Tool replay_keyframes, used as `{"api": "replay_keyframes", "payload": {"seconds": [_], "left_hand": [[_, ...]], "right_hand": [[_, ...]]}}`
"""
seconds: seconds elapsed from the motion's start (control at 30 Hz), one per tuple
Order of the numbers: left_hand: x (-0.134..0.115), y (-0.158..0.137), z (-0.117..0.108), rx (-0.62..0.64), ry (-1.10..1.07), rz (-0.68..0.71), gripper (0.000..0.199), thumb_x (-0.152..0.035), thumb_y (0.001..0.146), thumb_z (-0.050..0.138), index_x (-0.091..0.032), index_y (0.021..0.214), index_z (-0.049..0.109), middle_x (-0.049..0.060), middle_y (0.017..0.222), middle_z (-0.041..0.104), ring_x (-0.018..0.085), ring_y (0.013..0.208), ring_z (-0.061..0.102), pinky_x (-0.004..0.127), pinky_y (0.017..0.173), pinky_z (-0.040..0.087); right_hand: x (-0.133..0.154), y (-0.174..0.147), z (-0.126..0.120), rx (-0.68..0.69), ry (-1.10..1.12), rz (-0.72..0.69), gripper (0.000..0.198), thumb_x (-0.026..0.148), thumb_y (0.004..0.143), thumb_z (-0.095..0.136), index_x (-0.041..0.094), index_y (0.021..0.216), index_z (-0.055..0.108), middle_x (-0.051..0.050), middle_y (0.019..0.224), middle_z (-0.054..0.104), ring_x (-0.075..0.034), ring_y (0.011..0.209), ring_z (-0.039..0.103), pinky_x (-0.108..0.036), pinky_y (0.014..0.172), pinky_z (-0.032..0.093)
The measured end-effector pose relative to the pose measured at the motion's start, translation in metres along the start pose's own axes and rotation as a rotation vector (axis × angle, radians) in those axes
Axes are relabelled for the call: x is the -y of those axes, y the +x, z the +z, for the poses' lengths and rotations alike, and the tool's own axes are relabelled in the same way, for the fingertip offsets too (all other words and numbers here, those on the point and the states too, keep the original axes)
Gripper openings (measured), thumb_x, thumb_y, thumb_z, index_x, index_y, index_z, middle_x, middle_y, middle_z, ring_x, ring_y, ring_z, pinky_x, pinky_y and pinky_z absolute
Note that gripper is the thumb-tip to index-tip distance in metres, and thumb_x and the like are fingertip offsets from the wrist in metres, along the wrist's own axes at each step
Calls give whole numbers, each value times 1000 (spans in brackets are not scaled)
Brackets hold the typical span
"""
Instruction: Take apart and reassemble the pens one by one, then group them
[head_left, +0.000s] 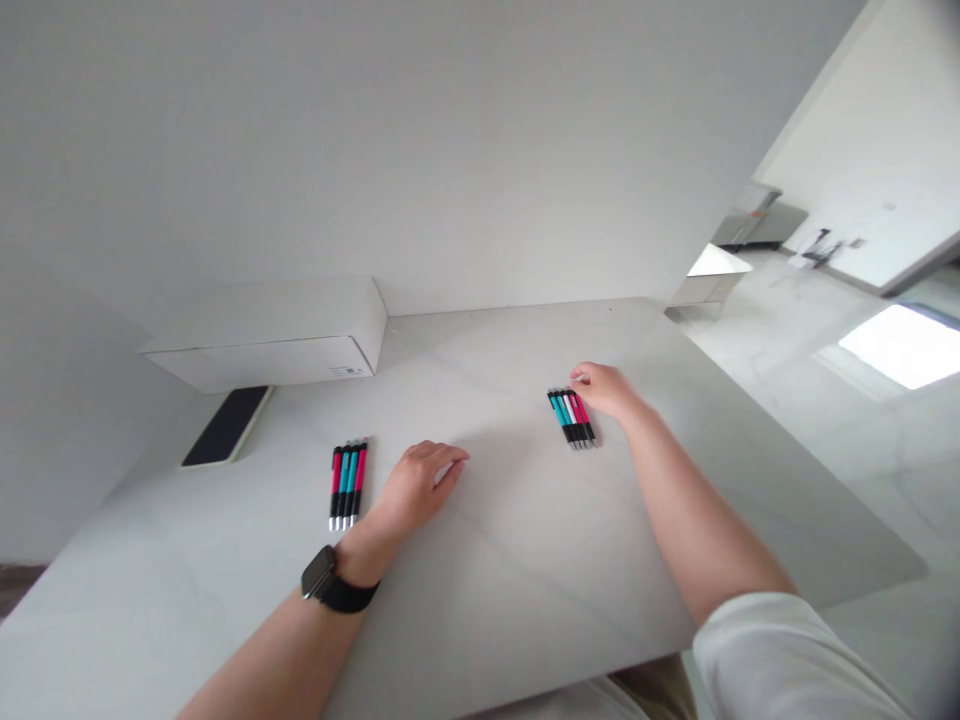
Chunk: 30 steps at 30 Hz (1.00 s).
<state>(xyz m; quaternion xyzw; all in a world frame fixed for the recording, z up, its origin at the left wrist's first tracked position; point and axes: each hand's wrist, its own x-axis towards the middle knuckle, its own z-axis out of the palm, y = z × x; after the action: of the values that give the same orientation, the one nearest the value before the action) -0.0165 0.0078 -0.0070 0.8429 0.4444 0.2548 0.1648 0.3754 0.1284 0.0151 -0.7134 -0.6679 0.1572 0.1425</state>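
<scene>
My right hand (604,390) is at the upper end of a row of pens with black grips. Its fingers are closed against the top of a red pen (583,414) on the row's right side; the exact contact is partly hidden. Beside that lie a white pen (571,410) and teal pens (558,409), all side by side. My left hand (420,488) rests on the table, thumb and fingertips close together, with nothing visible between them. Left of it lies another row, with red pens (336,475) at the outside and teal pens (348,472) between them.
A white box (277,350) stands against the wall at the back left. In front of it a dark-screened phone (227,427) lies on the marbled table (495,560). The table's right edge drops to a pale floor (862,450). A watch (321,573) is on my left wrist.
</scene>
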Motion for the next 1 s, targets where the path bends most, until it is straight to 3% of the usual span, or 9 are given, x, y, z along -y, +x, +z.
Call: {"api": "replay_keyframes", "payload": {"seconds": [0.1,0.23,0.43,0.53,0.67,0.87,1.0], "left_hand": [[-3,-1,-2,-21,53,-35,24,-30,106,50,-27,117,71,6,106,76,24,99,69,39,91,53],[1,-2,-12,-77,180,-165,21,-30,104,52,-27,115,70,7,103,73,24,96,68,35,83,53],[34,-11,-41,-118,435,-469,18,-38,99,58,-25,107,67,10,100,71,28,89,68,36,75,51],[52,-16,-54,-36,520,-608,17,-38,95,60,-23,97,68,12,98,71,30,88,68,38,73,51],[65,-19,-63,26,551,-659,17,-28,94,55,-21,92,71,16,98,71,33,89,70,40,74,53],[69,-20,-66,62,568,-683,17,-28,91,58,-21,95,73,16,100,73,31,90,70,38,75,54],[63,-17,-67,76,568,-712,22,-39,90,62,-23,102,70,13,105,73,29,94,70,36,76,54]], "right_hand": [[23,-14,-1,32,64,-110,23,40,95,65,29,112,76,-3,101,80,-18,83,70,-27,71,47],[59,-39,9,176,152,-276,24,42,95,65,32,114,74,-2,102,80,-19,81,71,-29,70,48],[96,-69,40,417,180,-444,25,40,94,66,32,117,74,-1,97,80,-20,81,72,-30,74,50],[101,-74,49,471,166,-476,25,40,94,65,32,117,74,-1,95,80,-21,81,72,-30,74,50],[101,-75,50,480,159,-478,25,38,94,65,31,117,74,-2,97,80,-21,83,72,-30,76,50],[100,-73,50,468,168,-478,24,38,95,64,31,116,74,-1,98,80,-20,83,72,-29,75,50],[97,-71,54,465,166,-492,26,39,95,64,29,117,74,-2,97,80,-20,82,72,-28,75,49]]}}
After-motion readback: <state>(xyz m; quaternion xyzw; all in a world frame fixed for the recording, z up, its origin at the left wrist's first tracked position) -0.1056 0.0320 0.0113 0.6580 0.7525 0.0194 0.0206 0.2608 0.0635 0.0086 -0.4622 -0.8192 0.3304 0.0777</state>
